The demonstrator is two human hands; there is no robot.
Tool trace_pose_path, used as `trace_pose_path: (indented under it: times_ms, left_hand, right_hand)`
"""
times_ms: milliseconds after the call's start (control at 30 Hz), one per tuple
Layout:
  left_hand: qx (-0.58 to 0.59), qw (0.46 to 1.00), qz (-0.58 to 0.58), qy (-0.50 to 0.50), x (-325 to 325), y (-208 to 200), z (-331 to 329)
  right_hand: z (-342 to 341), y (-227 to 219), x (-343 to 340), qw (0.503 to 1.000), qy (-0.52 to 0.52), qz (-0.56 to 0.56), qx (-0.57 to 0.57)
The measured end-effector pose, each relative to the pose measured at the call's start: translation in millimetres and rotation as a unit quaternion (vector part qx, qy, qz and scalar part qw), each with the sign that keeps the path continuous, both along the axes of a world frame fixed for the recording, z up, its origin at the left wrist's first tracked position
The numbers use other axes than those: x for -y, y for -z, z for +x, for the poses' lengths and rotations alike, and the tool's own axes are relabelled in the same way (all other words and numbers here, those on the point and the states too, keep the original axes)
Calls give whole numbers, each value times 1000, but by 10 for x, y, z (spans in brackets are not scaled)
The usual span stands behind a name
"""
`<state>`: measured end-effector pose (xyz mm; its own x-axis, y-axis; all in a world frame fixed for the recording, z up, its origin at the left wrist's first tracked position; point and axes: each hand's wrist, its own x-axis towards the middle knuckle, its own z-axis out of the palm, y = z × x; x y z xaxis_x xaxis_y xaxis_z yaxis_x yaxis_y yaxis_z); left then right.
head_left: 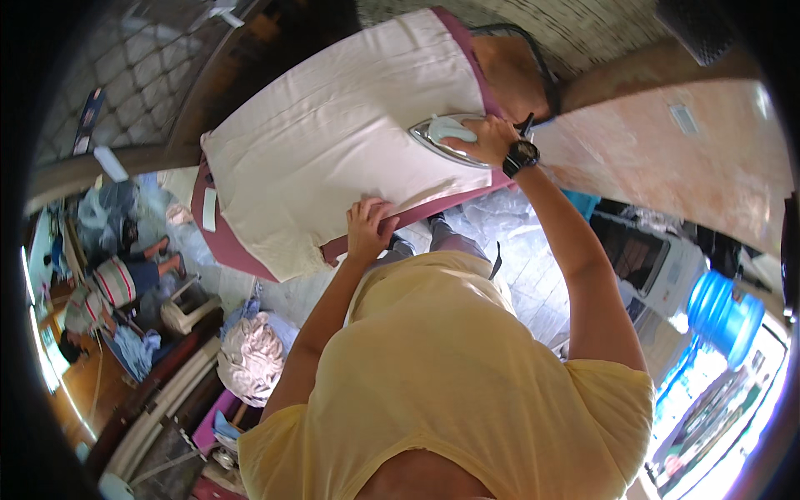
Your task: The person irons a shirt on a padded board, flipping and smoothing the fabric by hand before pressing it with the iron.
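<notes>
A cream-coloured cloth garment [333, 133] lies spread over a maroon-covered ironing board [223, 237]. My right hand [492, 140], with a black watch on its wrist, is closed around the handle of a clothes iron [433, 137]. The iron lies flat on the cloth near the board's right end, its pointed tip toward the left. At the near edge of the garment rests my left hand [367, 232], fingers spread and bent slightly on the cloth. Nothing shows in its grasp.
A blue water bottle [723, 317] stands at the right beside a pale appliance [658, 258]. Crumpled pale cloth [252, 357] lies heaped at the lower left. Farther left, a person in a striped shirt [115, 282] sits holding blue cloth. A wall [667, 150] borders the board's right.
</notes>
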<state>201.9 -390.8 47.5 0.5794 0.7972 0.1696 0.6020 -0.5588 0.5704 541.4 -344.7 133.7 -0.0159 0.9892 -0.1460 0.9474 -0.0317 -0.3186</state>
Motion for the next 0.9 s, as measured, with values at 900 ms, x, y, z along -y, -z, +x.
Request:
trace_pose_path:
  times_ms: [900]
  left_hand:
    - [322, 912, -60, -245, -32, -462, -408]
  right_hand:
    - [-1624, 18, -1320, 959, -248, -78, -116]
